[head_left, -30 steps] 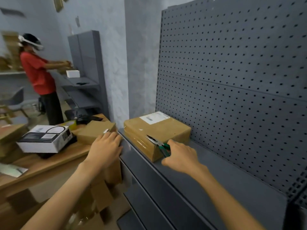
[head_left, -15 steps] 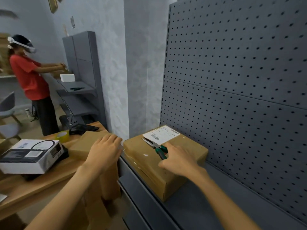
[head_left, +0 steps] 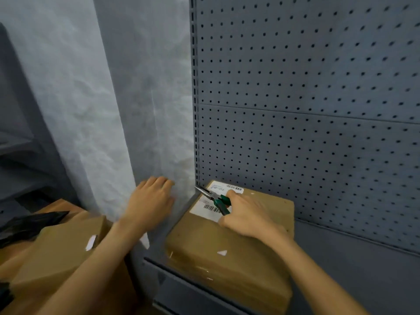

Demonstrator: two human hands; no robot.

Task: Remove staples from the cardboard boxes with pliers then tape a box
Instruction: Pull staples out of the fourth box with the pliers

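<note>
Right hand point(head_left: 246, 214) grips green-handled pliers point(head_left: 214, 199), fingers curled round the handles, and rests on top of the cardboard box point(head_left: 229, 248). The metal nose of the pliers points up-left, toward the box's back-left corner, and lies over the white shipping label point(head_left: 212, 204). Whether the tips touch the label, can't tell; nose looks closed or nearly so.

Left hand point(head_left: 150, 201) is spread flat, palm down, fingers straight and holding nothing. It hovers left of the box, in front of the textured wall point(head_left: 91, 110). Contact with anything under it can't be made out. The two hands are apart, the box's left edge between them.

The box sits on a grey metal shelf point(head_left: 352, 269), back-left corner tucked against the slotted upright of the pegboard panel point(head_left: 306, 98). The label with barcodes covers the far-left part of the lid. Clear tape glints along the front edge; small white scraps or marks show on the lid near the front.

A second cardboard box point(head_left: 56, 258) sits lower left, beside the shelf unit and under the left forearm, with a small white patch on top. Something black point(head_left: 29, 223), blurred, lies behind it. Another grey shelf unit point(head_left: 16, 144) at the far left edge, out of focus.
</note>
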